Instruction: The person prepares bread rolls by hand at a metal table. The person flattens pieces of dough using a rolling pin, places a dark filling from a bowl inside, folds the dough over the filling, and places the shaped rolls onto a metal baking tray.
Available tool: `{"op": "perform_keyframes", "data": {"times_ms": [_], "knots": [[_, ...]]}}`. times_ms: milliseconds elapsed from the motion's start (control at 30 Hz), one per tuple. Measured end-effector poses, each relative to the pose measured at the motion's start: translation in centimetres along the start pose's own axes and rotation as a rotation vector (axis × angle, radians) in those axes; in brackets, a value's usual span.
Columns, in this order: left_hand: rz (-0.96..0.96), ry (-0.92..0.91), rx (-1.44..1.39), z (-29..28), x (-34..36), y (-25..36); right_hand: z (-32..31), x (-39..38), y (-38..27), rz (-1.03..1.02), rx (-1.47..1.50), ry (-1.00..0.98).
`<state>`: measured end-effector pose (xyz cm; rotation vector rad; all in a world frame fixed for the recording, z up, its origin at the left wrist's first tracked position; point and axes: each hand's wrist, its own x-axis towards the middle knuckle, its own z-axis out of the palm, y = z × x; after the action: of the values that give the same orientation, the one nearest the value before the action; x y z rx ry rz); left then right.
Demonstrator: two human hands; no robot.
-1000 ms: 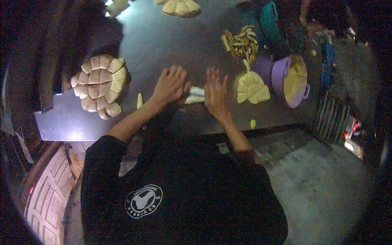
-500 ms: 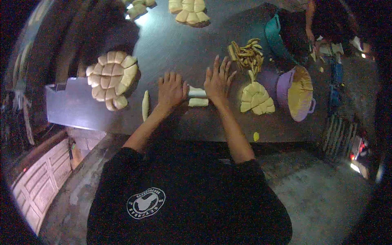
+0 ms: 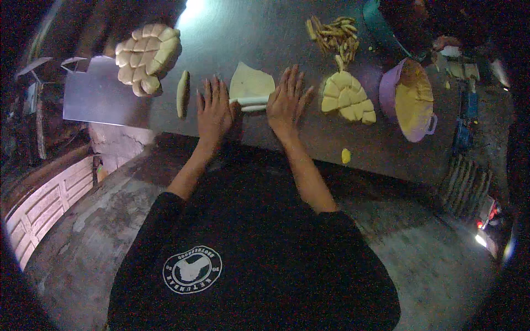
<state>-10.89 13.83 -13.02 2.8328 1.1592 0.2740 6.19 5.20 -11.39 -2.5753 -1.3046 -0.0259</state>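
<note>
My left hand (image 3: 214, 110) and my right hand (image 3: 287, 102) lie flat on the dark metal table (image 3: 265, 33), fingers spread, palms down. Between them is a thin sheet of pale dough (image 3: 251, 84), its near edge rolled into a white roll (image 3: 251, 103) that both hands touch at its ends. A finished dough roll (image 3: 183, 94) lies just left of my left hand.
A cluster of pale dough pieces (image 3: 148, 57) sits at the far left. A pile of yellow pieces (image 3: 346, 99), thin sticks (image 3: 334, 34) and a purple bowl of yellow filling (image 3: 411, 99) are to the right. A small yellow lump (image 3: 346, 156) lies near the table's front edge.
The dough sheet now lies spread out beyond the roll, and my hands have moved slightly apart, flat at the roll's ends. The view has shifted with my head.
</note>
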Motion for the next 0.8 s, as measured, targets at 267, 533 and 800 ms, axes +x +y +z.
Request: {"op": "perform_keyframes", "data": {"times_ms": [267,533,800], "knots": [[0.533,0.090,-0.069,1.1,2.2,-6.2,-0.7,0.3,0.6,-0.083,0.749,-0.106],[0.172,0.294,-0.110,4.2,12.1,-2.8,1.6,8.7,1.0,-0.004,-0.034,-0.046],[0.017,0.168,-0.280,2.5,18.3,-2.8,3.0,15.3,0.9,0.234,-0.073,0.043]]}}
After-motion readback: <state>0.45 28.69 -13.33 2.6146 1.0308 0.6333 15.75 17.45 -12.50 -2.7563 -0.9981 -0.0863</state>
